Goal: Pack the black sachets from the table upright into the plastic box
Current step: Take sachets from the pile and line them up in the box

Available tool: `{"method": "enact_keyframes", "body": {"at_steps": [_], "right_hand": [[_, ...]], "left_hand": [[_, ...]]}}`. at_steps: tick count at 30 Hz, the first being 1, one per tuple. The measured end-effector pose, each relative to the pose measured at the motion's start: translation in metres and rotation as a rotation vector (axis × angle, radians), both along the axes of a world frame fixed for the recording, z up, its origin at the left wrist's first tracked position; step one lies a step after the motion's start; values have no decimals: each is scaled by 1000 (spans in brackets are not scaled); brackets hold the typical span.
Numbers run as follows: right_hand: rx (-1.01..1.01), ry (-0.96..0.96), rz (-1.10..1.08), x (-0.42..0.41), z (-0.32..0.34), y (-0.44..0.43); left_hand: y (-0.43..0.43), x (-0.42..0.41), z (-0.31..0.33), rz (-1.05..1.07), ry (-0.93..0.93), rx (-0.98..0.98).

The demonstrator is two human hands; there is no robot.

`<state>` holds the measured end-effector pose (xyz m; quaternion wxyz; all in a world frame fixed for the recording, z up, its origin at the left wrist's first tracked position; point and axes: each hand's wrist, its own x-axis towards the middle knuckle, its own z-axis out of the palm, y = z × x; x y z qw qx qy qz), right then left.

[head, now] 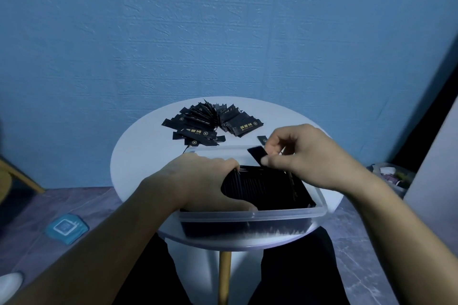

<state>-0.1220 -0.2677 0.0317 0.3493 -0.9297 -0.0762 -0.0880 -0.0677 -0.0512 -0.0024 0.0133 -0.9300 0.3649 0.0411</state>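
Pinching one black sachet [257, 155] just above the plastic box [252, 214] with the right hand [304, 156], fingers clamped on it. Gripping the upright packed row [260, 188] inside the box with the left hand [198, 181], fingers curled round it. Beyond the box, loose sachets [210, 124] heaped on the worktop [138, 156].

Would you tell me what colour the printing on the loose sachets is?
Gold, on the loose sachets, head view.

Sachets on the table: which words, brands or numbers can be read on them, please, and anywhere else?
"BLACK": small gold print, upside down to the camera, on one loose sachet.
Larger gold marks there and on another sachet: too blurred to read.
Blue packet on the floor: white emblem, no legible words.
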Motion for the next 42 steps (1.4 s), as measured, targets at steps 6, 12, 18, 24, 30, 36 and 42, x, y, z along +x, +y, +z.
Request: {"method": "enact_keyframes", "body": {"at_steps": [6, 12, 18, 24, 30, 36, 42], "right_hand": [[77, 80, -205, 8, -15, 20], [4, 258, -115, 2, -26, 38], [57, 346, -62, 2, -25, 36], [128, 327, -35, 6, -24, 35], [140, 347, 9, 13, -26, 31], [-54, 194, -33, 20, -24, 22], [-574, -11, -66, 30, -28, 17]], "left_hand": [[0, 1, -1, 4, -6, 15], [-2, 1, -2, 15, 13, 16], [-2, 2, 0, 14, 5, 2], [-4, 0, 6, 34, 81, -24], [-10, -3, 6, 39, 136, -114], [-9, -1, 4, 57, 109, -44], [-8, -1, 0, 70, 74, -35]]}}
